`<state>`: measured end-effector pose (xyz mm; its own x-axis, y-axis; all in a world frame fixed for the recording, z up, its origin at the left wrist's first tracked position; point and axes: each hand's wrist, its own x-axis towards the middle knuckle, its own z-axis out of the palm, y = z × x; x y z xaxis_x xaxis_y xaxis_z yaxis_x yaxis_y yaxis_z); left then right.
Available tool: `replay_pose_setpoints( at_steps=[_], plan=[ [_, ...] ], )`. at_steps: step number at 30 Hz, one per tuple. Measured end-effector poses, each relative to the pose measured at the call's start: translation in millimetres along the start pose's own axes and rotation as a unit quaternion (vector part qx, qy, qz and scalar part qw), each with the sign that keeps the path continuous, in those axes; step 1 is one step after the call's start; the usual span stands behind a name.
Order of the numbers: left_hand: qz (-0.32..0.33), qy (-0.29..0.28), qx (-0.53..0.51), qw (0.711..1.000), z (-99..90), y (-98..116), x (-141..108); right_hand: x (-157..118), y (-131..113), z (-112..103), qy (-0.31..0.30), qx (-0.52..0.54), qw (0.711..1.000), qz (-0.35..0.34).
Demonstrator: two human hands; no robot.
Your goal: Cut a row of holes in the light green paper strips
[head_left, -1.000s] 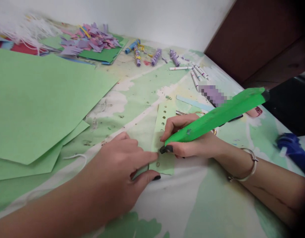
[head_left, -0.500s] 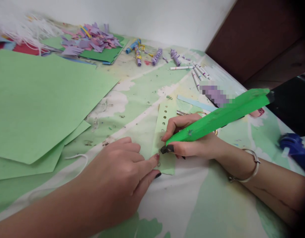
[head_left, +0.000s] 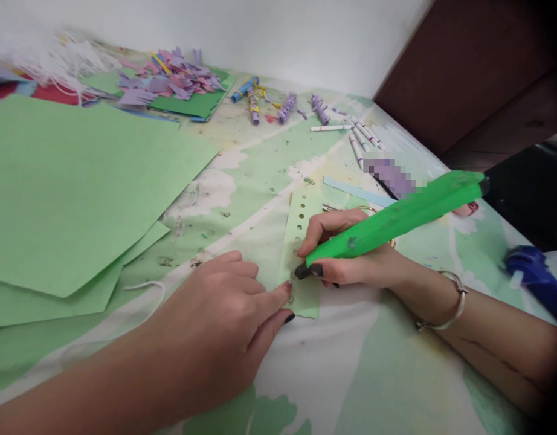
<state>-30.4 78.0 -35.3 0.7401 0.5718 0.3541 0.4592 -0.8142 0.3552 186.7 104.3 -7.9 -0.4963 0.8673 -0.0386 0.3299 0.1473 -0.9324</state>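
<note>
A narrow light-green paper strip [head_left: 305, 208] lies lengthwise in front of me, with a column of small circles on it. The upper circles look dark; the lower ones are pale outlines. My left hand [head_left: 233, 308] is mostly curled, its index fingertip pressing the strip's left edge and its thumb beside it, holding the strip down. My right hand [head_left: 346, 254] is closed around a thick bright-green pen [head_left: 396, 223] with a black tip. That tip touches or nearly touches the strip just above my left index finger. Part of the strip's right side is hidden by my right hand.
Large green paper sheets [head_left: 88, 193] lie at the left. At the back are paper scraps [head_left: 179, 75], white string [head_left: 47, 57], rolled paper tubes [head_left: 287, 109] and white markers [head_left: 330, 128]. A light-blue strip [head_left: 355, 188] and a blue tool [head_left: 532, 275] are at right.
The view has shifted slightly. The green pen's rear end sits a little lower and further left; its tip stays at nearly the same spot. My left hand keeps its place on the strip.
</note>
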Motion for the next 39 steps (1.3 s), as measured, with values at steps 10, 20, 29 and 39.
replay_pose_setpoints(
  at_steps=[10,20,29,39],
  plan=[
    [-0.002,-0.01,-0.016,1.0,-1.5,1.8,-0.8,-0.3,2.3,-1.1,-0.007,-0.013,1.0,-0.017],
    [0.0,-0.008,-0.013,1.0,-0.7,1.1,-0.6,0.4,0.4,-1.3,0.001,-0.073,0.997,-0.028],
    [-0.004,-0.007,-0.014,1.0,-2.0,2.5,-0.9,0.8,-2.7,0.5,0.009,-0.066,0.998,-0.024],
    [-0.003,-0.004,-0.018,1.0,-1.4,1.6,0.8,-0.7,-4.7,4.0,0.02,-0.049,0.999,0.002]
  ],
)
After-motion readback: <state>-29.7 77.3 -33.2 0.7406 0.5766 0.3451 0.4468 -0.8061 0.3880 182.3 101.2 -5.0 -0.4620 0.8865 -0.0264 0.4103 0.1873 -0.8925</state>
